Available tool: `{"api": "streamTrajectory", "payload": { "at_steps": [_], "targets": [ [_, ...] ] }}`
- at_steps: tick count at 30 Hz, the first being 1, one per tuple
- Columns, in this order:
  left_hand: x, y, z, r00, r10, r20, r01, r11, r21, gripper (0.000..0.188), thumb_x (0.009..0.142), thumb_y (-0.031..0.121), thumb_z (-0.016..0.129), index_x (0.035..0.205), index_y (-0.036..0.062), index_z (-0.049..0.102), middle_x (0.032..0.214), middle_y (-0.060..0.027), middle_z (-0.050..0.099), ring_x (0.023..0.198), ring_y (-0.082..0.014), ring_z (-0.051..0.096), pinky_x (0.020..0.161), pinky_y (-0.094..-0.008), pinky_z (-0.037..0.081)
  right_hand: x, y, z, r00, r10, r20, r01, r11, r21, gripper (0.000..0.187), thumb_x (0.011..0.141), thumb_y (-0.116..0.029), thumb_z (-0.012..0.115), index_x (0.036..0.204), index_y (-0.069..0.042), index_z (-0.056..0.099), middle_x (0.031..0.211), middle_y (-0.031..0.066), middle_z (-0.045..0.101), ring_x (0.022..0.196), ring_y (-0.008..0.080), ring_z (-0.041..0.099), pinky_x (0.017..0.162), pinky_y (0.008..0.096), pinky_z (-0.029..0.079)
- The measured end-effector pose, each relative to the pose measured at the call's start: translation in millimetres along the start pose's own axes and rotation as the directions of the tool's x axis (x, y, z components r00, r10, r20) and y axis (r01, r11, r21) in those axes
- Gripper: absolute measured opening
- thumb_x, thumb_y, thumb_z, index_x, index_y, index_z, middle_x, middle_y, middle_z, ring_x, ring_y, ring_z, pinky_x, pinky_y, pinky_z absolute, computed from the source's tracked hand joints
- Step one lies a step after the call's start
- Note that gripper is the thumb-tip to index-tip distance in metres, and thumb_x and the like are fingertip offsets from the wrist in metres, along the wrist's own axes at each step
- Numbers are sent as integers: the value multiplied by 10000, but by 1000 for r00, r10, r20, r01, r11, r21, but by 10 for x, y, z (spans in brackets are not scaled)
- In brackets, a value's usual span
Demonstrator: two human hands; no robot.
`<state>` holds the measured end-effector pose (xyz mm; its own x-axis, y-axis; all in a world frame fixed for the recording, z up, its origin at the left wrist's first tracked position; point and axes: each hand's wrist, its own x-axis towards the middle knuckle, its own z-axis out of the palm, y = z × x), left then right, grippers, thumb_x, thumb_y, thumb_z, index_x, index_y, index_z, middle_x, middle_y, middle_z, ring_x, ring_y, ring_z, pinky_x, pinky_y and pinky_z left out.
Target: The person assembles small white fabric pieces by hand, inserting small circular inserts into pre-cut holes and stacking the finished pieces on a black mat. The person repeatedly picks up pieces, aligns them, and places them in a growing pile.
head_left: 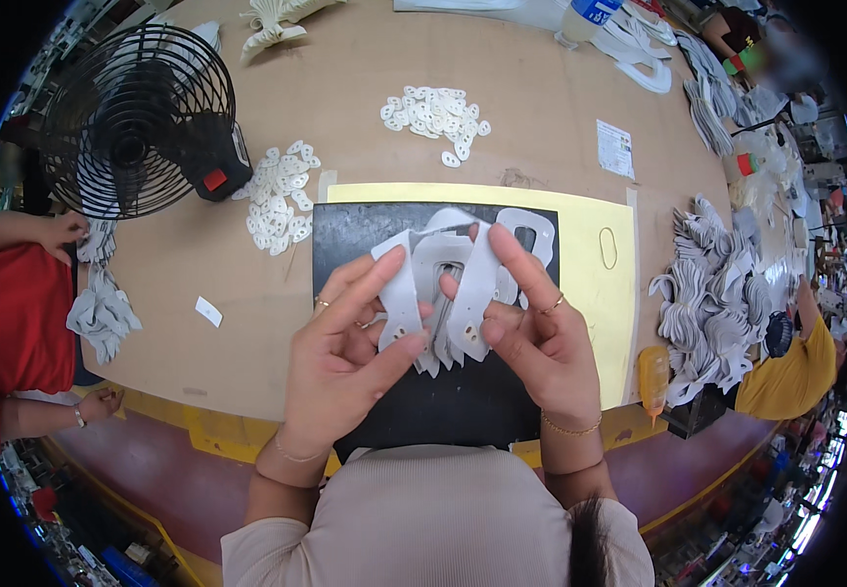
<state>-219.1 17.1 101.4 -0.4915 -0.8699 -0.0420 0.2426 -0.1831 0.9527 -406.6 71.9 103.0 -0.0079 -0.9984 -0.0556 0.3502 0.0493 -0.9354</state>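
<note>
Between both hands I hold up a pale grey U-shaped piece [474,284], which looks like a shoe-upper part, with small holes near its two ends. My left hand [340,347] pinches its left arm, thumb near the holed end. On the other arm my right hand [546,347] has a similar grip, fingertips near the top bend and thumb by the holes. Beneath it, several similar grey pieces [433,252] lie on a black mat [345,225], partly hidden by my hands. Another cut piece [539,235] rests at the mat's far right corner.
A yellow sheet [595,313] lies under the mat. Small white holed pieces form piles at the far middle [433,112] and left [282,196]. A black fan [140,122] stands far left. Stacked grey pieces [707,293] and an orange bottle [652,377] sit right. People flank the table.
</note>
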Motion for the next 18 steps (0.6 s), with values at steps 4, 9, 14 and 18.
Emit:
{"api": "streamTrajectory", "payload": {
  "at_steps": [4,9,14,18],
  "targets": [
    [11,-17,101,999,8,31,-8,1000,-11,658,818,-176,622,1421,-48,392,1373,-103,353,1209,-199,514,952,-308,499,5,-14,61,997,-66,-32,65,998,-27,640,923,82,482,1497,42,202,1543,191,261,1304,339,475,1061,397,413],
    [28,-58,136,998,28,53,-27,999,-29,683,806,-180,638,1426,-47,384,1365,-97,355,1207,-206,514,945,-306,501,-25,-56,79,995,-84,-45,79,992,-100,658,913,124,450,1516,-19,228,1502,129,279,1119,175,522,917,264,423],
    [51,-68,145,996,50,69,-47,998,-45,680,807,-181,632,1424,-52,379,1374,-98,349,1241,-227,499,969,-311,494,-30,-68,83,990,-136,-34,127,972,-198,674,910,143,434,1525,-51,240,1455,93,307,935,75,515,796,185,432],
    [60,-87,147,995,71,74,-68,997,-42,688,806,-185,626,1429,-52,365,1384,-102,342,1287,-246,460,1004,-327,479,-51,-76,94,986,-162,-33,151,963,-223,672,910,142,439,1524,-44,237,1451,96,302,970,86,521,807,194,436]
  ]
}}
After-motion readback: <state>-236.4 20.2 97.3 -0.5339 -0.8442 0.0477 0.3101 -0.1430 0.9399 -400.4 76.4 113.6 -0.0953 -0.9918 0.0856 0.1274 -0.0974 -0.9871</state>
